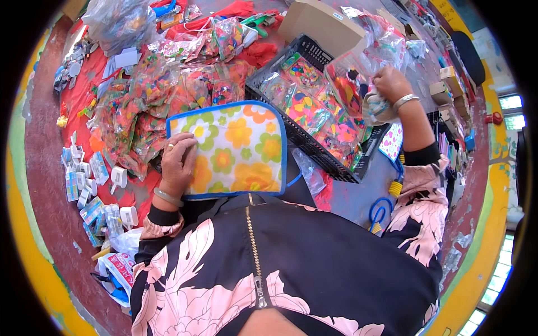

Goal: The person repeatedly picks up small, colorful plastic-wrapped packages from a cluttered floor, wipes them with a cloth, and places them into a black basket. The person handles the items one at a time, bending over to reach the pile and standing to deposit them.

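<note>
A floral mat (223, 159) with a blue border and green, yellow and orange flowers lies across my lap. My left hand (179, 159) grips its left edge, the fingers lying over the top face and the thumb hidden. To the right, my right hand (391, 87) is raised over the right end of a black plastic crate (330, 159), its fingers pressed together. Below them hangs a crumpled pale bundle (379, 109); whether I hold it is unclear. Beside that hand stands a clear packet (344, 84) with colourful pieces inside. Several packets of balloons (314, 101) fill the crate.
Heaped balloon packets (151, 106) cover the red cloth at left. White plugs (119, 178) and small boxed goods lie along the left edge. A cardboard box (320, 27) sits behind the crate. At right are a heart-patterned mat (392, 141) and a blue cord (381, 210).
</note>
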`<state>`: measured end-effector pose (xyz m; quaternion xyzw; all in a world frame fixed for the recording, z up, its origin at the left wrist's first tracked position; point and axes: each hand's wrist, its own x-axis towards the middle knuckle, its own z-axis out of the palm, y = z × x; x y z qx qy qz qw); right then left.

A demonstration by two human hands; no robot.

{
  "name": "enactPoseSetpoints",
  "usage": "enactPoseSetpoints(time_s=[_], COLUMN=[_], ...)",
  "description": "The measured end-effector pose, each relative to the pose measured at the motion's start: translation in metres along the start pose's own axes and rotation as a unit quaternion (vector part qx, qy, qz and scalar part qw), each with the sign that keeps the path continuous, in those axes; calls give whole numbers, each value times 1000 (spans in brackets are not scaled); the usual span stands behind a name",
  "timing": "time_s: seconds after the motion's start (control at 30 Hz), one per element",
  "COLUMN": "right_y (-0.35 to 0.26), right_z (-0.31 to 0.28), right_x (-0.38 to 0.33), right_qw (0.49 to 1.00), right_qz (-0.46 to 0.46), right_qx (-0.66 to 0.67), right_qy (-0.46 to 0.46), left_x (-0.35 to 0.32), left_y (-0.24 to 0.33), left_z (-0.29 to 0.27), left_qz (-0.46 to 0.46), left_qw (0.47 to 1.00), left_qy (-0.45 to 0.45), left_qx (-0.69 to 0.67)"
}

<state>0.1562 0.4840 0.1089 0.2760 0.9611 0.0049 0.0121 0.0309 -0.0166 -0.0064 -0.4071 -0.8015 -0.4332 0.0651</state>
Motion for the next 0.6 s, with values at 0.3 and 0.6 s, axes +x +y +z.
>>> enactPoseSetpoints(time_s=[0.3, 0.6], right_y=[46, -41], right_z=[155, 184], right_x=[96, 96], right_qw=[943, 810], right_qz=[-282, 178], right_qx=[-158, 547], right_qy=[-83, -112], left_x=[11, 15], left_y=[2, -7], left_z=[6, 12], left_qz=[-25, -73], left_qw=[1000, 997], left_qy=[0, -20], left_qx=[2, 8])
